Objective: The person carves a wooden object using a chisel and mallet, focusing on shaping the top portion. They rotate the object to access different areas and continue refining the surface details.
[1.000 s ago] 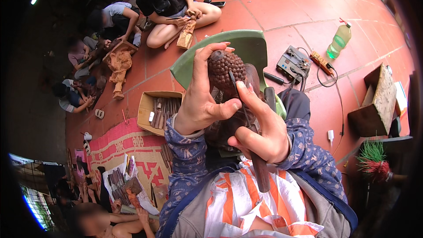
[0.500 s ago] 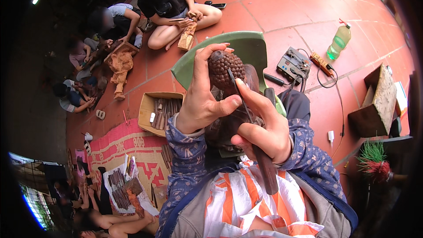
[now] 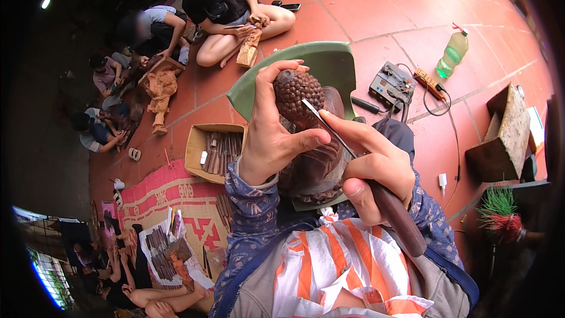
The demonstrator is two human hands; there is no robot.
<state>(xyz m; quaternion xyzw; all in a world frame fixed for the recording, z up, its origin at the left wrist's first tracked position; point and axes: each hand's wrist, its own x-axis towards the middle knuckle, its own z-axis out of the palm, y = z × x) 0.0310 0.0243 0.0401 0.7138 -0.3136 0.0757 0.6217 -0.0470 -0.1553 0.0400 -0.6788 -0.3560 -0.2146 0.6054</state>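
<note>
A dark brown wooden statue [image 3: 299,97] stands in front of me, its head covered in small round bumps. My left hand [image 3: 262,132] wraps round the left side of that head, fingers over the back and thumb reaching across the front. A carving chisel [image 3: 400,218] with a thin metal blade and a dark wooden handle is in my right hand [image 3: 376,162]. Its tip touches or nearly touches the bumps, while my right forefinger lies along the blade. Beyond the statue curves a green plastic seat [image 3: 253,91], and its lower body is partly hidden by my hands.
A box of chisels [image 3: 197,141] sits left, near a patterned mat [image 3: 156,191] with more tools on paper [image 3: 156,253]. Rightward are a grey control box [image 3: 385,85], a power strip [image 3: 428,84], a bottle [image 3: 453,56] and a wooden box [image 3: 500,138]. Other people [image 3: 218,6] carve at left.
My right hand has shifted right and turned, swinging the chisel's handle outward to the right. The blade lies at a flatter slant, and more of the statue's body shows. My left hand keeps its hold.
</note>
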